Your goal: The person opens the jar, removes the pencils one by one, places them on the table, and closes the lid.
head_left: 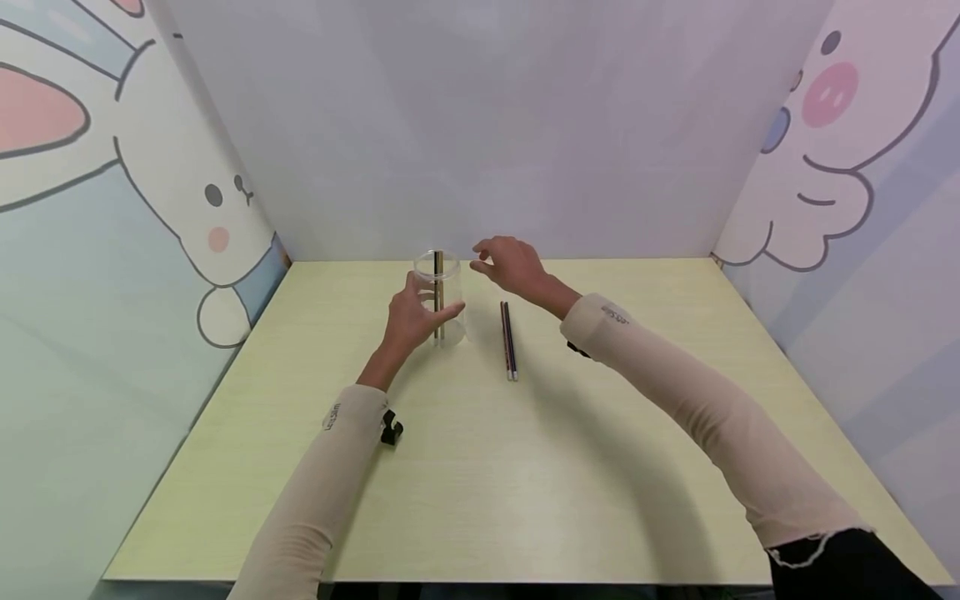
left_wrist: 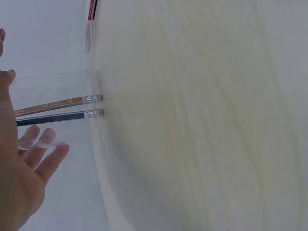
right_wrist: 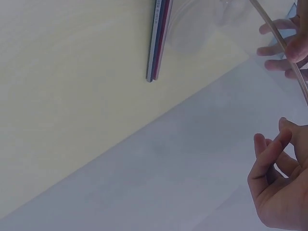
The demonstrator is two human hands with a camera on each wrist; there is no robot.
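Note:
A clear cylindrical cup (head_left: 454,292) stands upright near the table's back edge, and my left hand (head_left: 409,321) grips its left and near side. Two pencils stand inside; the left wrist view shows one orange (left_wrist: 62,103) and one dark (left_wrist: 53,119), their metal-banded ends at the cup's bottom. Right of the cup, my right hand (head_left: 513,268) is raised with nothing in it; its fingers are loosely bent in the right wrist view (right_wrist: 279,178). Two more pencils (head_left: 508,342) lie side by side on the table below that hand.
The pale wooden table (head_left: 465,483) meets a plain light wall (head_left: 480,125) just behind the cup. Side walls with cartoon animals, one at the left (head_left: 172,183) and one at the right (head_left: 862,167), flank the table.

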